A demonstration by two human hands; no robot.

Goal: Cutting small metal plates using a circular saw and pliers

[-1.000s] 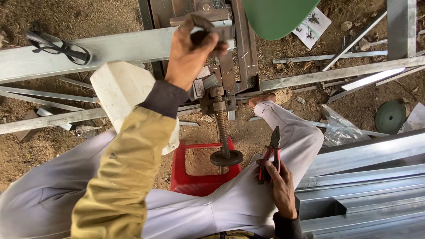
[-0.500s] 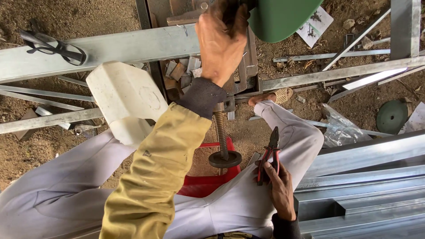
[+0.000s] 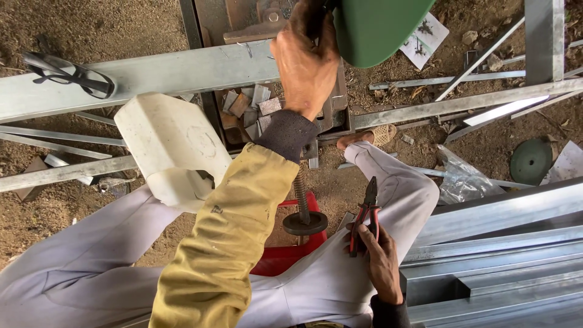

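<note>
My left hand [image 3: 306, 61], in a yellow sleeve with a dark cuff, reaches up to a rusty metal machine [image 3: 243, 18] and curls around a dark lever at its top. The green cap brim [image 3: 379, 27] partly hides the lever. My right hand [image 3: 379, 261] rests on my right thigh and holds red-handled pliers [image 3: 366, 212], jaws pointing away from me. A threaded screw with a round disc [image 3: 305, 222] hangs below the machine, over a red plastic stool [image 3: 285, 258].
A long galvanised channel [image 3: 152, 76] runs across the left with black safety glasses [image 3: 67, 73] on it. A white plastic container [image 3: 173, 146] lies by my left knee. Metal offcuts [image 3: 249, 103] sit under the machine. Stacked metal profiles [image 3: 498, 255] fill the right.
My left hand has moved up and to the right on the machine, from the lower handle to the top near the cap brim. My right hand has kept still with the pliers.
</note>
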